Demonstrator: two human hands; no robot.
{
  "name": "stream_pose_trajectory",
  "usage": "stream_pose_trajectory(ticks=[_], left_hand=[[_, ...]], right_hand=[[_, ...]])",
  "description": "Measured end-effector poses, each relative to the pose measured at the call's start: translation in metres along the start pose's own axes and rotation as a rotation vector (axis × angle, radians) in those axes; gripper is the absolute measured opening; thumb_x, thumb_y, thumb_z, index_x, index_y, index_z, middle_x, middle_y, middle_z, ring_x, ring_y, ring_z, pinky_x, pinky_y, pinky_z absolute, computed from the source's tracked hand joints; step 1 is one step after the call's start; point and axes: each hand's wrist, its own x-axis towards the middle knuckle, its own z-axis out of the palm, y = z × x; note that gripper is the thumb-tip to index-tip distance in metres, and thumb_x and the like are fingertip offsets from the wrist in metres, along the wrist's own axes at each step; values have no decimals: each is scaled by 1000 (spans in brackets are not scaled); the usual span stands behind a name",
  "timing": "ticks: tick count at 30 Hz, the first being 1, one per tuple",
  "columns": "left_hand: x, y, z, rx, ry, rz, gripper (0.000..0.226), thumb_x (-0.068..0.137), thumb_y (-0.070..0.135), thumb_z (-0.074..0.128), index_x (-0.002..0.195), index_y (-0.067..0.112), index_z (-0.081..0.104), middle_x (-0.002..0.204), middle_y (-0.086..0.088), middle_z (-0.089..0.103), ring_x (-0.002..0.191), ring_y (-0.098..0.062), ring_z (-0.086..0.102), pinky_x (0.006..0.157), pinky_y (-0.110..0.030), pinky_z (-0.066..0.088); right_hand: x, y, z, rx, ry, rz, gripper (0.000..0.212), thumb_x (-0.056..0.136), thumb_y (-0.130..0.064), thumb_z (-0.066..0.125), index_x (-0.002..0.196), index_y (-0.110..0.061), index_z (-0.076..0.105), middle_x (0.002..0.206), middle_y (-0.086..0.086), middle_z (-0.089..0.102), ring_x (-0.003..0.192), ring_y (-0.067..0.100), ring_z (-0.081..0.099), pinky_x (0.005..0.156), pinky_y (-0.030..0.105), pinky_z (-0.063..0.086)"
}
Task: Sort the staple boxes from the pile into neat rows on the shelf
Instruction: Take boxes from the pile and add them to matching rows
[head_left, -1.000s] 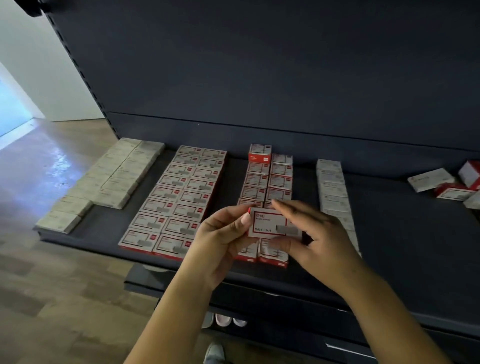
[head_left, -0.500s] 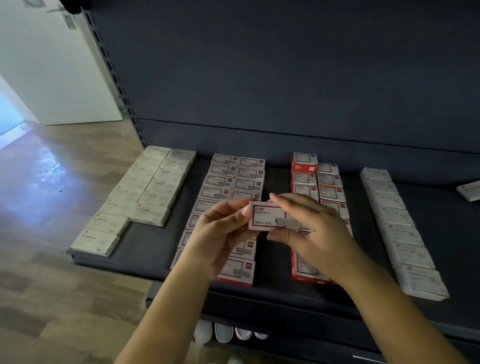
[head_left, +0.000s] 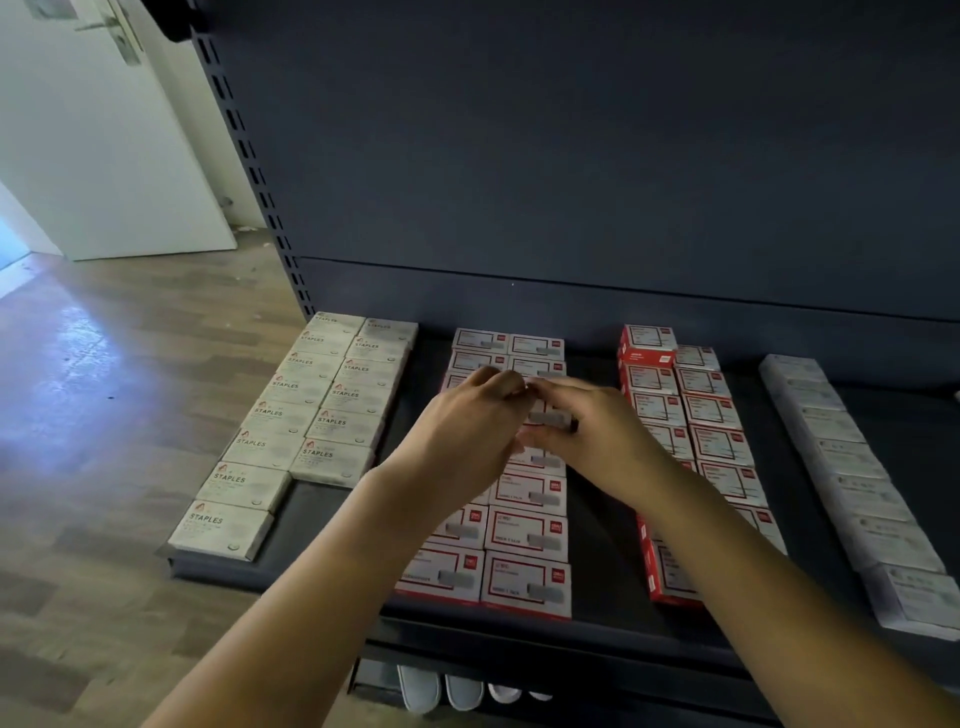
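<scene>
- Closest to me, two bare forearms reach up from the bottom edge over the dark shelf (head_left: 332, 525), and pale shoes (head_left: 447, 688) show under its front lip.
- Red-and-white staple boxes (head_left: 524, 535) lie flat in a double row running from the front edge toward the back panel.
- Midway along that row, the left hand (head_left: 462, 441) and the right hand (head_left: 597, 441) meet over it, fingers curled, pinching a single box (head_left: 550, 418) between them; only its corner shows.
- Left of the hands, cream boxes printed STAPLES (head_left: 311, 410) sit in two rows, the outer row longer.
- Right of the hands, a taller red stack (head_left: 691, 415) runs front to back, and past it a single pale row (head_left: 857, 488).
- Far left, wooden floor (head_left: 104, 415) and a white door (head_left: 104, 130).
</scene>
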Motion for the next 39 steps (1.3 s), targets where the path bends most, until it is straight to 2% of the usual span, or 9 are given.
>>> stream_pose_trajectory(ticks=[2,6,11,14,16,21,25,28,39], left_hand=[[7,-6,-1,42,-47,11,42,92,21,56,133,18,48,128,2,50,119,-14,43,93,-32,46],[19,-26,1,10,-109,31,42,92,25,56,133,20,48,127,4,51,118,-12,44,97,-28,41],[43,-69,14,32,-87,-63,40,94,14,51,133,19,49,134,2,49,126,-14,38,105,-24,27],[60,-92,25,39,-97,-125,40,94,9,46,133,18,49,134,-1,48,127,-17,36,105,-27,28],[69,-101,34,55,-129,-152,38,93,8,45,129,18,51,128,-2,51,122,-18,40,101,-29,34],[83,-106,49,64,-139,-202,36,94,7,44,128,16,52,123,-4,51,115,-19,45,96,-28,40],[84,-106,54,47,-82,-246,36,95,7,42,128,15,54,128,-4,46,121,-22,38,100,-30,38],[82,-106,58,32,-31,-282,30,96,8,43,122,10,58,123,-5,45,117,-21,39,98,-27,39],[86,-92,56,-20,-10,-403,36,92,4,45,125,13,56,125,-7,48,118,-22,41,97,-29,38]], right_hand=[[4,3,2,44,-8,5,44,84,-20,67,126,-15,56,124,-2,58,105,0,50,81,-4,33],[11,8,9,-2,-20,13,43,88,-24,61,129,-15,53,127,-3,55,112,4,49,85,1,33],[23,16,12,-301,119,32,44,93,-23,54,134,-10,47,138,2,45,127,21,38,104,31,33],[24,15,15,-350,135,66,41,93,-22,52,132,-9,49,137,5,46,126,23,41,104,36,36],[22,16,17,-357,138,67,39,93,-20,52,130,-8,52,135,6,48,125,23,43,103,36,37],[15,17,18,-325,124,91,39,93,-17,52,132,-11,51,135,2,48,125,19,41,98,21,26],[11,19,18,-305,129,96,39,93,-17,52,131,-12,51,134,0,48,124,17,41,97,18,24],[12,18,18,-289,128,101,40,94,-19,50,134,-13,49,136,-3,45,126,14,38,98,16,22],[3,20,18,-249,143,104,38,94,-19,51,131,-14,52,132,-5,48,124,10,38,96,13,23]])
